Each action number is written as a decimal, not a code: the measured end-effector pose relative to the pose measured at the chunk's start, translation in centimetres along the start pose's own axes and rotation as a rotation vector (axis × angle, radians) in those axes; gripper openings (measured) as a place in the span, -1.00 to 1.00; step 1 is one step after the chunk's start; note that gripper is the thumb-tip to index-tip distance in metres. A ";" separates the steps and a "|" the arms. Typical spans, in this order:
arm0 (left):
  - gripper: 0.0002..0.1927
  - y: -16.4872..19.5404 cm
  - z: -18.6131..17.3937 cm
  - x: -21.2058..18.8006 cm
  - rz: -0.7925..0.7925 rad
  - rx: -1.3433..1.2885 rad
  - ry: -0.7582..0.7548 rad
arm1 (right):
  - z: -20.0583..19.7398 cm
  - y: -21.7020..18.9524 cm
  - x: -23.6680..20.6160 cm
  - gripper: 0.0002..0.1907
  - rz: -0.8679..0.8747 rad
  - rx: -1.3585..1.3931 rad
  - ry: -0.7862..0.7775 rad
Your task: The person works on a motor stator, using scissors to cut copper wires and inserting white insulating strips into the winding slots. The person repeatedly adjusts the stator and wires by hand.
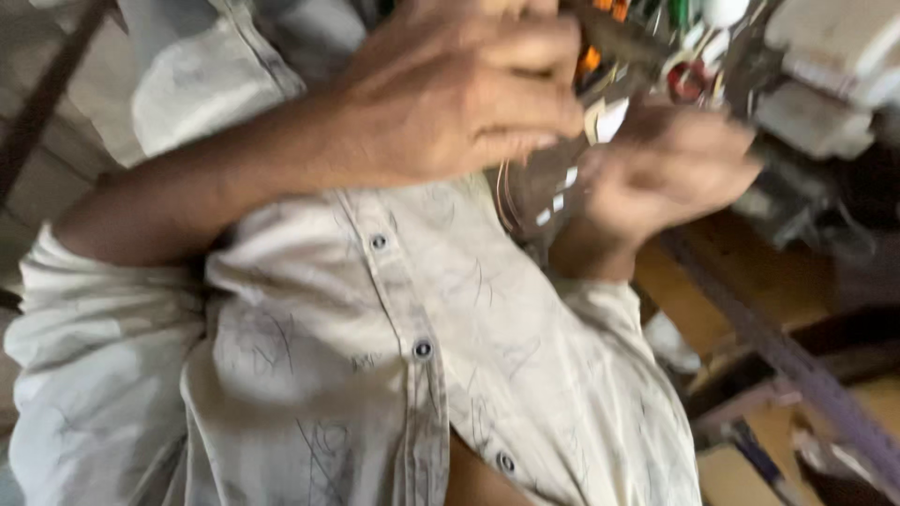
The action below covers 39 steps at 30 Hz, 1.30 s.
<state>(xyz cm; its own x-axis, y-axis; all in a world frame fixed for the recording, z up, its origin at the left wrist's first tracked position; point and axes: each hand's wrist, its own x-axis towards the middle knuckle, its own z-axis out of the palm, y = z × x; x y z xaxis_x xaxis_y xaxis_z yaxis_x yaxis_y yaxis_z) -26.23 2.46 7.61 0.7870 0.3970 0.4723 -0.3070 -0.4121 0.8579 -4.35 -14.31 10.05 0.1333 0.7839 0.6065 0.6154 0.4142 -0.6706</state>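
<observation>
Two hands at a brown circuit board, close over a pale shirt.

Left hand fills the frame from 11 to 12 o'clock, fingers curled together over the top edge of the board; whether they pinch it I cannot tell, since the knuckles hide the contact. Right hand, blurred, sits at 2 o'clock, just beside the board's right edge, fingers bunched; its grip cannot be told either. The board lies between both hands, with white marks on its dark face and thin copper wires along its left side. At 1 o'clock, a clutter of orange, red and white parts. The shirt, buttoned, covers 6 to 9 o'clock. At 4 o'clock, a wooden bench with a dark bar across it.
</observation>
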 end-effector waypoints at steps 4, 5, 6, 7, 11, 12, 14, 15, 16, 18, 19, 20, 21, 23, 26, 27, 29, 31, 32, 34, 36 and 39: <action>-0.90 0.0 -0.3 0.1 0.010 -0.044 -0.007 | -1.3 -0.1 -0.8 -0.80 0.028 0.024 -0.150; -0.91 0.0 -0.4 0.1 0.029 0.002 0.006 | -1.3 0.1 -0.9 -0.85 0.011 0.052 -0.174; -0.90 0.1 -0.5 0.2 0.029 0.013 0.012 | -1.3 0.2 -0.9 -0.90 0.020 0.065 -0.206; -0.90 0.2 -0.5 0.2 0.020 -0.001 0.011 | -1.3 0.3 -0.8 -0.92 0.128 0.040 -0.194; -0.88 0.5 -0.4 0.4 0.053 0.061 0.067 | -0.9 0.6 0.3 -0.87 0.078 0.120 -0.265; -0.87 0.5 -0.4 0.4 0.072 0.089 0.096 | -0.7 0.5 0.6 -0.83 -0.032 0.197 -0.306; -0.86 0.4 -0.3 0.3 0.017 0.031 0.059 | -0.4 0.0 1.3 -0.89 0.190 0.051 -0.234; -0.87 0.4 -0.3 0.2 -0.040 -0.028 -0.003 | -0.3 -0.4 1.6 -0.92 0.300 -0.034 -0.199; -0.87 0.4 -0.2 0.2 -0.025 -0.012 0.014 | -0.2 -0.6 1.9 -0.91 0.212 0.050 -0.266; -0.87 0.4 -0.2 0.0 0.056 0.076 0.105 | 0.3 -0.7 2.3 -0.90 -0.015 0.255 -0.381; -0.86 0.4 -0.2 0.0 0.114 0.125 0.174 | 0.6 -0.7 2.5 -0.89 -0.032 0.254 -0.378; -0.86 0.4 -0.2 0.0 -0.003 0.012 0.066 | 0.7 -0.8 2.5 -0.87 -0.022 0.241 -0.379; -0.86 0.3 -0.2 0.0 -0.116 -0.115 -0.047 | 0.8 -1.1 2.4 -0.85 -0.003 0.221 -0.384; -0.87 0.4 -0.2 0.0 -0.098 -0.121 -0.040 | 0.8 -0.7 2.4 -0.80 -0.045 0.187 -0.395; -0.87 0.5 -0.4 0.2 -0.014 0.001 0.059 | 1.0 -0.1 1.7 -0.76 -0.100 0.193 -0.332; -0.87 0.6 -0.5 0.2 -0.140 -0.125 -0.059 | 1.0 -0.4 1.3 -0.75 -0.069 0.180 -0.310; -0.88 0.7 -0.6 0.2 -0.139 -0.140 -0.073 | 1.0 -0.5 0.9 -0.72 -0.071 0.152 -0.264; -0.88 0.8 -0.7 0.3 0.086 0.113 0.131 | 1.2 -0.4 0.8 -0.76 -0.057 0.082 -0.155; -0.89 0.8 -0.7 0.3 0.003 0.029 0.055 | 1.2 -0.6 0.9 -0.80 0.024 -0.003 -0.083; -0.90 0.8 -0.8 0.3 -0.084 -0.098 -0.037 | 1.4 -1.1 1.2 -0.85 0.082 -0.106 -0.045; -0.90 0.6 -0.7 0.4 0.006 -0.011 0.032 | 1.8 -1.2 1.8 -0.83 -0.090 -0.084 -0.094; -0.89 0.4 -0.5 0.5 0.018 0.001 0.024 | 2.0 -1.8 2.4 -0.89 -0.015 0.109 -0.076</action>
<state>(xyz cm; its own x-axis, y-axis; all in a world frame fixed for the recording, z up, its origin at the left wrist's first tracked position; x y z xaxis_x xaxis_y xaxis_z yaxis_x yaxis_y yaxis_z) -26.27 2.92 8.30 0.7681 0.4095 0.4923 -0.3202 -0.4203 0.8490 -6.65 -12.28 11.86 0.0632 0.8083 0.5854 0.5281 0.4706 -0.7068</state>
